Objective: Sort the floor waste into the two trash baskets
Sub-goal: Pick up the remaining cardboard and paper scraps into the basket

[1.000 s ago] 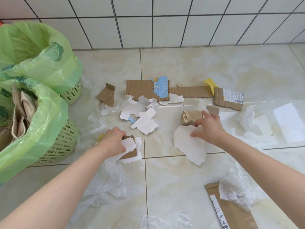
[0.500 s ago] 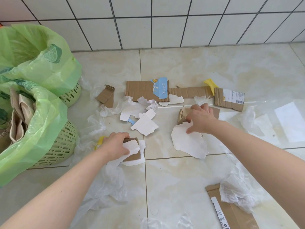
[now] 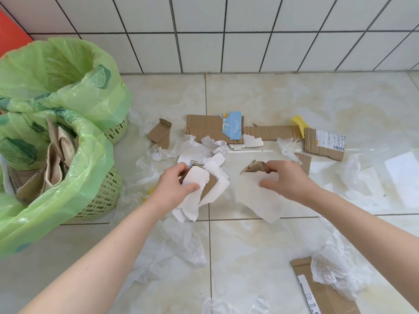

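While low over floor | left hand [image 3: 174, 189] grips paper scraps [image 3: 199, 189] | right hand [image 3: 288, 180] pinches white sheet [image 3: 258, 198]

Body check | my left hand [image 3: 173, 189]: bare, no glove, no ring or watch that I can see | my right hand [image 3: 286, 180]: bare too, nothing worn | forearms: both uncovered, no sleeve reaching into frame

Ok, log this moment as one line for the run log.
left hand: shut on paper and cardboard scraps | right hand: shut on white paper sheet plus cardboard piece | near basket: holds cardboard | floor: scraps remain
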`<action>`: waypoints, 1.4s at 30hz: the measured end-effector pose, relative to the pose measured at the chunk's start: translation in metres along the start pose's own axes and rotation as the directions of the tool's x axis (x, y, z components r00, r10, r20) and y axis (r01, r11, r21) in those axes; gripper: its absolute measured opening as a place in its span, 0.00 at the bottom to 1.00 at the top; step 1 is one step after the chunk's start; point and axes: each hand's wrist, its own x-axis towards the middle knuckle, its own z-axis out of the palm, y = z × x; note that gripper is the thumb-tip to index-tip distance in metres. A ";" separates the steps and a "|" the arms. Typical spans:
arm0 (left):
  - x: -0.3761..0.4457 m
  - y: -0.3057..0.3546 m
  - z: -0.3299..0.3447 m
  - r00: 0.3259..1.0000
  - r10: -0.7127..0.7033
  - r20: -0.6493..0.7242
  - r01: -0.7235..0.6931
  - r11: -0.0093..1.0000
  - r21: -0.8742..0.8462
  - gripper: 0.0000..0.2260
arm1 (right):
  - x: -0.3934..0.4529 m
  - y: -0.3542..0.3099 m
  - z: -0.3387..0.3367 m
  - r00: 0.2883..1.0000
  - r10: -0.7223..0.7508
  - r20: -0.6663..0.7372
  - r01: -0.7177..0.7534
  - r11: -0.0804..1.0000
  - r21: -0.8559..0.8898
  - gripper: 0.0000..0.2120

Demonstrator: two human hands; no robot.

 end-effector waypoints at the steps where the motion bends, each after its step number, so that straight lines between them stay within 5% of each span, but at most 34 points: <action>1: -0.003 0.004 -0.004 1.000 0.004 -0.017 -0.004 1.000 -0.021 0.10 | -0.004 -0.007 -0.003 1.000 0.005 -0.027 -0.004 0.999 0.041 0.08; 7: -0.043 0.029 -0.046 0.982 0.048 -0.180 -0.067 0.993 -0.101 0.10 | -0.018 -0.062 -0.022 0.986 -0.028 -0.163 0.060 0.978 0.198 0.11; 15: -0.103 0.060 -0.115 0.836 0.004 -0.549 -0.239 0.903 -0.357 0.09 | -0.030 -0.153 -0.037 0.943 -0.220 -0.248 0.275 0.938 0.213 0.11; 19: -0.123 0.058 -0.154 0.722 0.026 -0.691 -0.335 0.888 -0.316 0.12 | -0.037 -0.202 -0.039 0.912 -0.303 -0.277 0.382 0.874 0.302 0.11; 24: -0.132 0.037 -0.198 0.500 -0.012 -0.866 -0.375 0.898 -0.229 0.20 | -0.041 -0.266 -0.034 0.875 -0.424 -0.233 0.482 0.807 0.343 0.19; 28: -0.131 0.017 -0.219 0.399 -0.057 -0.915 -0.340 0.918 -0.205 0.20 | -0.030 -0.312 -0.019 0.839 -0.492 -0.230 0.543 0.767 0.340 0.18; 35: -0.115 -0.011 -0.241 0.336 0.089 -0.938 -0.078 0.995 0.067 0.22 | -0.005 -0.385 0.034 0.801 -0.559 -0.217 0.596 0.782 0.184 0.10; 38: -0.104 -0.017 -0.243 0.360 0.166 -0.918 0.038 0.981 0.192 0.16 | 0.006 -0.398 0.062 0.781 -0.593 -0.196 0.616 0.783 0.086 0.09; 42: -0.089 -0.030 -0.239 0.640 0.113 -0.760 0.183 0.938 0.293 0.06 | 0.018 -0.399 0.082 0.776 -0.616 -0.136 0.606 0.788 -0.108 0.07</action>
